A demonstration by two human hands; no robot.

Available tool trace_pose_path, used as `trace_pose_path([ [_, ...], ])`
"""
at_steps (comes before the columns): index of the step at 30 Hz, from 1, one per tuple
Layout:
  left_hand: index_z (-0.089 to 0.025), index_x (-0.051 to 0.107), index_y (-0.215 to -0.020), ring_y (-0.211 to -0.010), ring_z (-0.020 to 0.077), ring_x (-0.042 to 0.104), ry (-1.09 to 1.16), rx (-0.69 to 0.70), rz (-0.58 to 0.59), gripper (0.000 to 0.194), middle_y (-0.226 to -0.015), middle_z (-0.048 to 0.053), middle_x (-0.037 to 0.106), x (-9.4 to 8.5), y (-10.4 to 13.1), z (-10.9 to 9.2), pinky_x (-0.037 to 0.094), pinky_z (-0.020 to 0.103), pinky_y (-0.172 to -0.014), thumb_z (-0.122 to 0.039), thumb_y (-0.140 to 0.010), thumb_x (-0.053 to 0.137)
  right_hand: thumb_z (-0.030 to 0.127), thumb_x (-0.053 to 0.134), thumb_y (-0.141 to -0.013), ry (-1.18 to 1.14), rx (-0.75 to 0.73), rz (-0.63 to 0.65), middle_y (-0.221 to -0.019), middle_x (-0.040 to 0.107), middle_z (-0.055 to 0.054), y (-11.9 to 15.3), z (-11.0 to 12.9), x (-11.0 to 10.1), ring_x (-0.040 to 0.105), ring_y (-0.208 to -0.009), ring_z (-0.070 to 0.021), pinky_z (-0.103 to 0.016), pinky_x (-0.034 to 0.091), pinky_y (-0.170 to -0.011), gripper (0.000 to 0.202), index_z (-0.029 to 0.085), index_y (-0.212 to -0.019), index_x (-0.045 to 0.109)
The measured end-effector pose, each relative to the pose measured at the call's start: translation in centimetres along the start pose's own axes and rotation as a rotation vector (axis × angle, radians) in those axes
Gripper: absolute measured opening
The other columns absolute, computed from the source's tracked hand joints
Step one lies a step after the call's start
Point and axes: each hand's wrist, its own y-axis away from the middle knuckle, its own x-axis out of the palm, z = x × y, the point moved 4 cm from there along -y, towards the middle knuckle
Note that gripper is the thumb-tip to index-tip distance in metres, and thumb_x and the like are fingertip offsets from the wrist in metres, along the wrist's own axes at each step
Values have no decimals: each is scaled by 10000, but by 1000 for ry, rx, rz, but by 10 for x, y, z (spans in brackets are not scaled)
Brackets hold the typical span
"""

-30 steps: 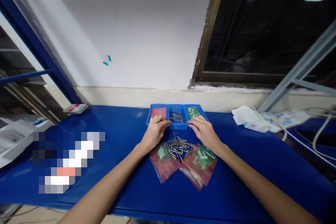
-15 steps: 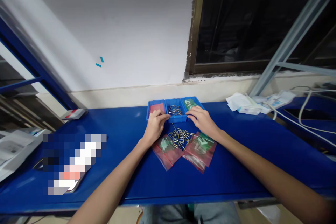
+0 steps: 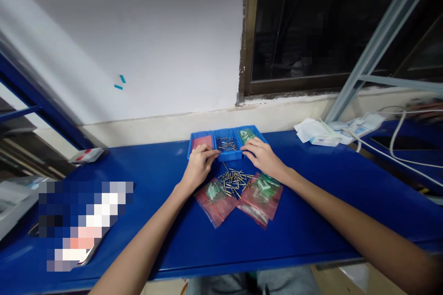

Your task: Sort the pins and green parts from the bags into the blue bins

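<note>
Three joined blue bins stand near the wall: the left bin point(image 3: 189, 147) holds a pink bag, the middle bin point(image 3: 228, 156) metal pins, the right bin point(image 3: 262, 136) green pieces. At the left bin's front corner is my left hand point(image 3: 200, 164), its thumb and fingers pinched together; anything between them is too small to tell. My right hand point(image 3: 260, 154) is closed the same way at the front of the right bin, its fingertips by the middle bin's edge. Between my wrists lies a pile of metal pins point(image 3: 235, 179), with a red bag point(image 3: 216, 203) and more bags point(image 3: 261, 198) in front.
The blue table point(image 3: 194, 249) reaches the wall. At its left are a blurred-out flat object point(image 3: 86, 235), a tray point(image 3: 20, 203) and a small box point(image 3: 88, 155). White packets point(image 3: 320, 133) and white cables point(image 3: 394, 152) lie at the right.
The view has shifted slightly, so the table things appear a little further left. Both hands keep nearly the same places at the bins, fingers still drawn together.
</note>
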Motion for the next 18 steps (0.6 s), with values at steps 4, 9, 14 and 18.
trace_pose_path([
  [4, -212, 723, -1092, -898, 199, 593, -77, 32, 51, 203, -966, 60, 656, -6, -1, -4, 461, 348, -821, -231, -956, 573, 144, 485, -958, 52, -28, 44, -974, 626, -101, 2, 6, -2, 555, -980, -247, -406, 495, -887, 214, 160, -1035, 685],
  [9, -198, 666, -1171, -912, 218, 589, -226, 126, 62, 242, -997, 74, 663, -15, 2, -18, 473, 386, -833, -232, -972, 532, 156, 450, -978, 89, -55, 39, -1007, 618, -112, 2, 17, -7, 546, -1005, -242, -407, 492, -900, 240, 150, -1039, 682],
  [14, -150, 657, -1184, -921, 192, 650, -206, 307, 308, 287, -1048, 92, 688, 2, 8, -30, 537, 326, -823, -162, -999, 438, 192, 414, -1008, 110, -121, 113, -978, 639, -99, 2, 28, -6, 574, -975, -218, -386, 487, -908, 268, 144, -1004, 677],
  [18, -150, 644, -1226, -935, 200, 680, -269, 286, 369, 336, -1141, 108, 679, 14, 12, -26, 561, 329, -824, -106, -976, 424, 211, 422, -1007, 121, -142, 239, -927, 664, -80, 5, 33, 1, 600, -910, -210, -367, 502, -850, 269, 164, -948, 681],
])
